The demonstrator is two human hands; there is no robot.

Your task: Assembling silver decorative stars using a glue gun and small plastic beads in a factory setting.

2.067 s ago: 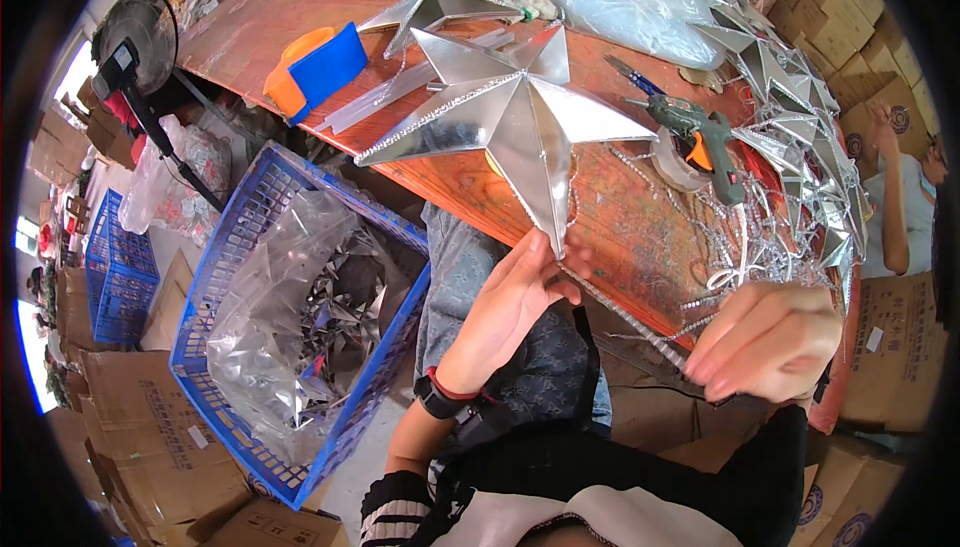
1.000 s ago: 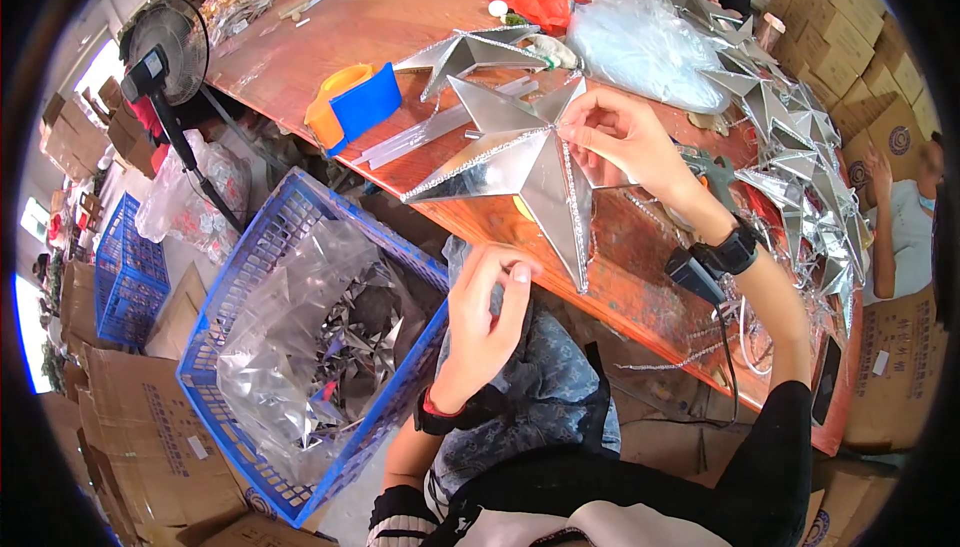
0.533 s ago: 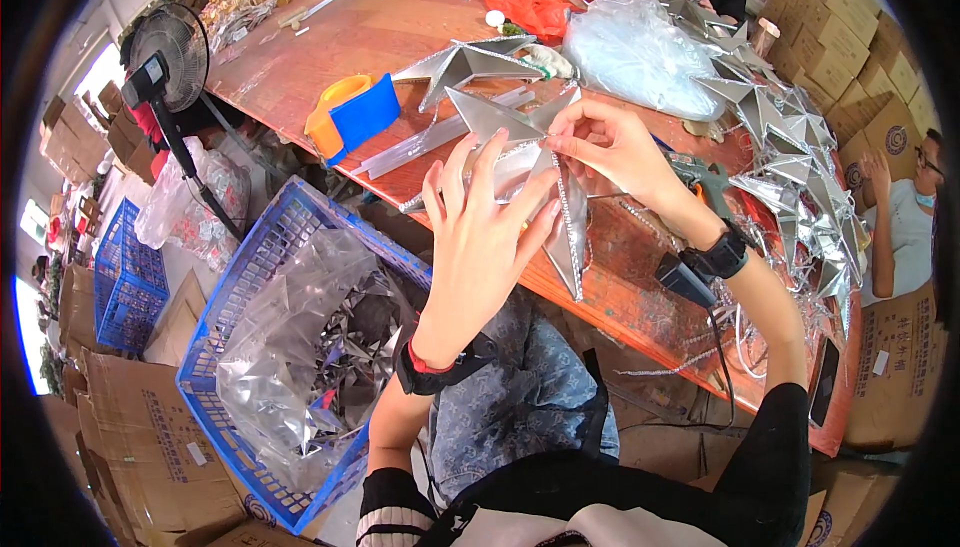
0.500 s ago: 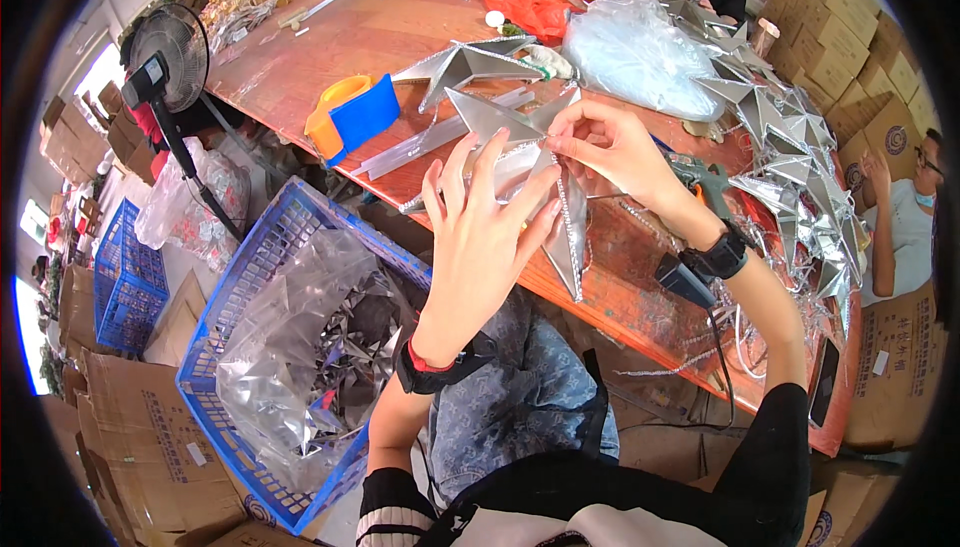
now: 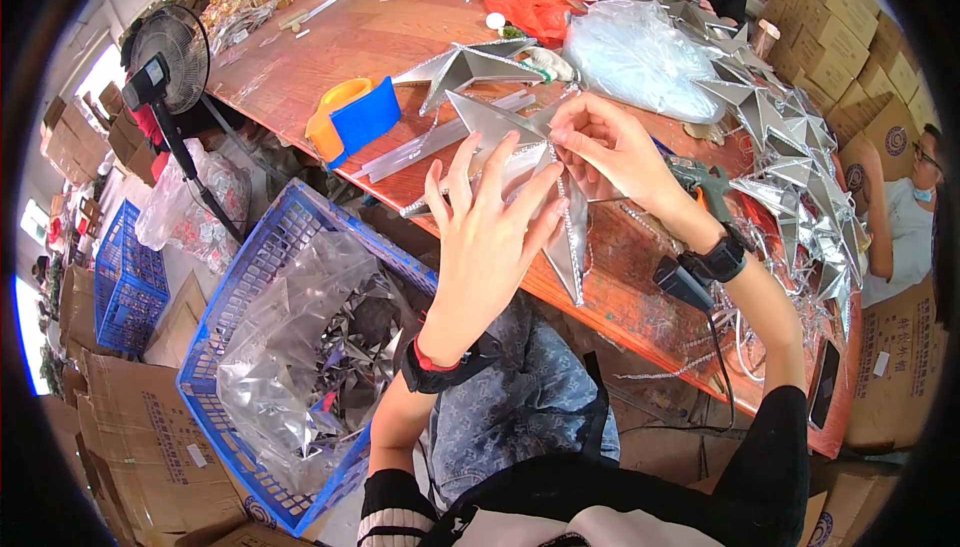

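A silver star decoration with beaded trim along its edges is between my hands at the near side of the table. My left hand holds it, long fingers spread over its face and the thumb against the lower point. At the star's middle, my right hand pinches the beaded trim with thumb and forefinger; the very tips partly hide what is between them. Just beyond lies another silver star. Clear plastic strips and orange and blue tape rolls lie left of my hands.
A glue gun and a dark corded device lie right of my hands, near piled silver stars and tangled bead strands. A blue basket with bagged silver pieces stands at my left. A fan and two other people are around the table.
Both my hands and the star have shifted only slightly. The right hand's pinch at the star's middle has changed a little. At the right edge, a person's raised hand has moved nearer their face.
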